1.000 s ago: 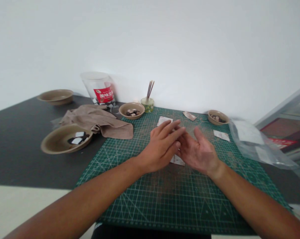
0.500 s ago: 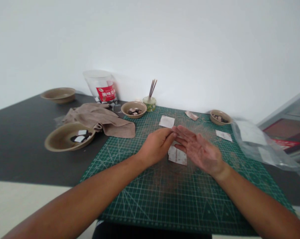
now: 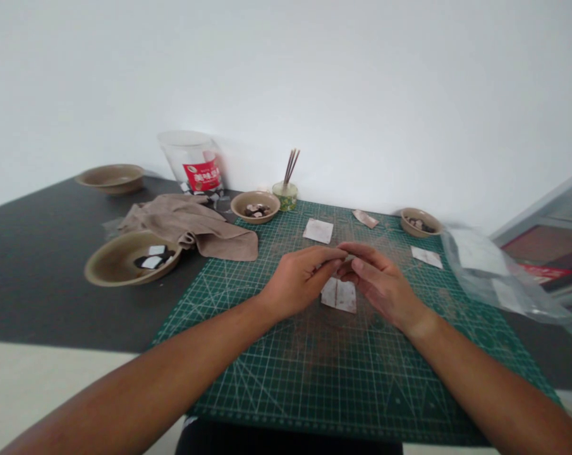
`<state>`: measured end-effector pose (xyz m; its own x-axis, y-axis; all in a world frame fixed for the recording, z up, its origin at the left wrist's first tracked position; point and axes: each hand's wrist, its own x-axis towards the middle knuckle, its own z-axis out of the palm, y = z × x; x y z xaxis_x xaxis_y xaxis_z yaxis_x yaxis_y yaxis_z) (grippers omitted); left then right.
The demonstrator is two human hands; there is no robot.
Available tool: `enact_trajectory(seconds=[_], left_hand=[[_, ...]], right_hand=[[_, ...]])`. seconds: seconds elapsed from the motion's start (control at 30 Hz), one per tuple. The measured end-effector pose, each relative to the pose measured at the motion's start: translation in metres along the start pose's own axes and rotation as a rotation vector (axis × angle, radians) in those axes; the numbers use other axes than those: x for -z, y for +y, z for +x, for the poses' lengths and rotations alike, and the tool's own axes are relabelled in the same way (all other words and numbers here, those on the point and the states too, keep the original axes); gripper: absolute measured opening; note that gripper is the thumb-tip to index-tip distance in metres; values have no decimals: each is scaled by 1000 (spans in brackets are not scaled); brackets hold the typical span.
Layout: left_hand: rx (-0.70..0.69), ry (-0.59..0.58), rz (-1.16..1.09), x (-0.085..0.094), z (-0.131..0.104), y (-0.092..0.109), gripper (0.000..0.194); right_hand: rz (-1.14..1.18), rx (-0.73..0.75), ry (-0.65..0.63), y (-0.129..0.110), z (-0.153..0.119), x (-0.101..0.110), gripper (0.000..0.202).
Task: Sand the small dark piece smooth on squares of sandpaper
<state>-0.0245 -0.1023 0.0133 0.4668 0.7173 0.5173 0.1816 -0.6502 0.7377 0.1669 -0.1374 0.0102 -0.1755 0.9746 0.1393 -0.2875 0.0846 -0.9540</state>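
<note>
My left hand [image 3: 301,278] and my right hand [image 3: 385,284] meet at the fingertips above a green cutting mat [image 3: 286,392]. Fingers of both are pinched together around something small that is mostly hidden, with a pale bit showing between them. Just below the hands, a whitish square piece with a dark line down it [image 3: 339,296] lies on the mat. Behind them sits another white square [image 3: 318,230]. A smaller pale piece [image 3: 426,256] is on the right, and a curled brownish one [image 3: 365,218] lies at the back.
Bowls with small pieces stand at back centre [image 3: 255,207], right [image 3: 421,222] and left [image 3: 124,259]; another bowl [image 3: 111,179] is far left. Also here are a brown cloth [image 3: 186,221], clear tub [image 3: 193,163], jar with sticks [image 3: 286,194] and plastic bag [image 3: 498,278].
My right hand has turned and its fingers, spread before, have closed in to meet my left fingertips. My left hand has barely moved.
</note>
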Motion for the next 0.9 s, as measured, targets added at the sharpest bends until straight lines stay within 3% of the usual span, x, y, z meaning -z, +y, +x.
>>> enact_trajectory(seconds=[0.2,0.57,0.77,0.9], left_hand=[[130,-153,-224,0,1,1,28],[282,-96,-458,-3,7,2,17],[340,-16,-445,-2,8,-4,32],[362,-82,-558,-1,9,-1,40]], right_hand=[[-109,43,74,4,1,3,22],[-55,55,60,-2,1,-5,15],[-51,50,30,-1,1,-4,12],[-103,31,-7,0,-1,-3,19]])
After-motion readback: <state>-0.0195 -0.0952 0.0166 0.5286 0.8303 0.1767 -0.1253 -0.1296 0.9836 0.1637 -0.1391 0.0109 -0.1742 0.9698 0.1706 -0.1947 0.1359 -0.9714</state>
